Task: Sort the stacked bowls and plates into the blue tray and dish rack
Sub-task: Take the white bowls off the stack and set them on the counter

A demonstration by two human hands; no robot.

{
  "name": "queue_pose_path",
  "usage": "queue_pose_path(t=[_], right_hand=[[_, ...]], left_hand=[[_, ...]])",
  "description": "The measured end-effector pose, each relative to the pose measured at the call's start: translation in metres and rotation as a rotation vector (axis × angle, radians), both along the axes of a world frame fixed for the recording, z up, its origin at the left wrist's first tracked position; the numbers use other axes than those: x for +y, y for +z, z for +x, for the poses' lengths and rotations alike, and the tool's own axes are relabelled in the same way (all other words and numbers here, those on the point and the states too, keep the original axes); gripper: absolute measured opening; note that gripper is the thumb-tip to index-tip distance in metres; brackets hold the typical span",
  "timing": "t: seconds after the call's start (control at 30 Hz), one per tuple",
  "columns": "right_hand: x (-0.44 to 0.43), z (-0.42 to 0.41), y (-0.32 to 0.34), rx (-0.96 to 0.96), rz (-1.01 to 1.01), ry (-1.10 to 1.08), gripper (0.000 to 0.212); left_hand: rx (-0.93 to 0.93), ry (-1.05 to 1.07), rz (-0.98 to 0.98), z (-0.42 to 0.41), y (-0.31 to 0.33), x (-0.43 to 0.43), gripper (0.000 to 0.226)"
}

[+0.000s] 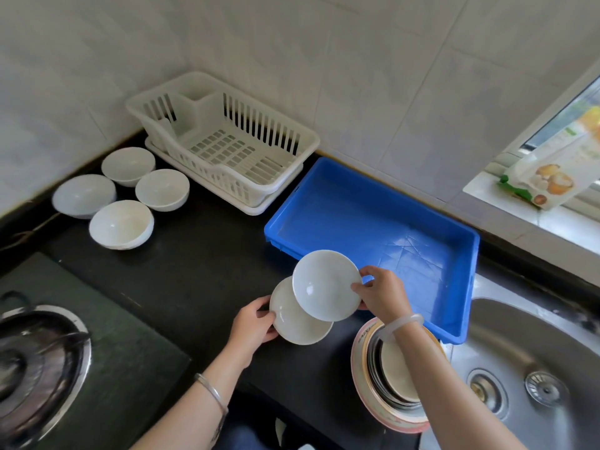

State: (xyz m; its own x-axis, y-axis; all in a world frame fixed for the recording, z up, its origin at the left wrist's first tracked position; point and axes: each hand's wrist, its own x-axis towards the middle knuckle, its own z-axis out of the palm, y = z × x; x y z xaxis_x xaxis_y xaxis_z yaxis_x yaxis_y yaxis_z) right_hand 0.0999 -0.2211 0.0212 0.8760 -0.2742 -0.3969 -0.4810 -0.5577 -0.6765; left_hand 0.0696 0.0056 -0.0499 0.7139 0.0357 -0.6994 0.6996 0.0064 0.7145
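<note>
Stacked round plates [394, 378] sit nearest; each hand, left [251, 326] and right [383, 295], grips a glossy white saucer.

**Hidden and Cut Off at the Counter**

The right forearm [431, 362] covered much of the stack of plates [394, 381], so their count could not be told. The upper small plate [324, 285] overlapped the lower small plate [297, 319], hiding its far edge. The gas burner [35, 362] was blurred and cut by the left edge. The packet [552, 170] on the sill was too blurred to read.
</note>
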Motion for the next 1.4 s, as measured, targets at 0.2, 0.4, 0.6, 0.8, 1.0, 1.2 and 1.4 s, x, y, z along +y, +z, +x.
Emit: queue_pose_path(t=[0.2, 0.4, 0.6, 0.8, 1.0, 1.2, 1.4], right_hand=[[0.032, 0.024, 0.002, -0.057, 0.1, 0.014, 0.012], [0.081, 0.057, -0.003, -0.047, 0.21, 0.064, 0.012], [0.137, 0.093, -0.017, 0.056, 0.305, 0.036, 0.017], [0.178, 0.116, -0.036, 0.115, 0.342, -0.023, 0.028], [0.197, 0.126, -0.055, 0.14, 0.274, -0.035, 0.023], [0.202, 0.129, -0.066, 0.125, 0.286, -0.048, 0.018], [0.204, 0.128, -0.074, 0.096, 0.351, -0.106, 0.016]], left_hand=[[-0.035, 0.179, -0.004, 0.007, 0.008, 0.05, 0.045], [-0.08, 0.388, -0.004, 0.01, 0.016, 0.107, 0.045], [-0.1, 0.598, -0.009, 0.01, 0.015, 0.156, 0.048], [-0.094, 0.751, -0.052, 0.014, 0.01, 0.178, 0.047], [-0.068, 0.818, -0.09, 0.02, 0.007, 0.183, 0.047], [-0.059, 0.875, -0.122, 0.021, 0.004, 0.181, 0.045], [-0.045, 0.894, -0.113, 0.022, 0.004, 0.174, 0.046]])
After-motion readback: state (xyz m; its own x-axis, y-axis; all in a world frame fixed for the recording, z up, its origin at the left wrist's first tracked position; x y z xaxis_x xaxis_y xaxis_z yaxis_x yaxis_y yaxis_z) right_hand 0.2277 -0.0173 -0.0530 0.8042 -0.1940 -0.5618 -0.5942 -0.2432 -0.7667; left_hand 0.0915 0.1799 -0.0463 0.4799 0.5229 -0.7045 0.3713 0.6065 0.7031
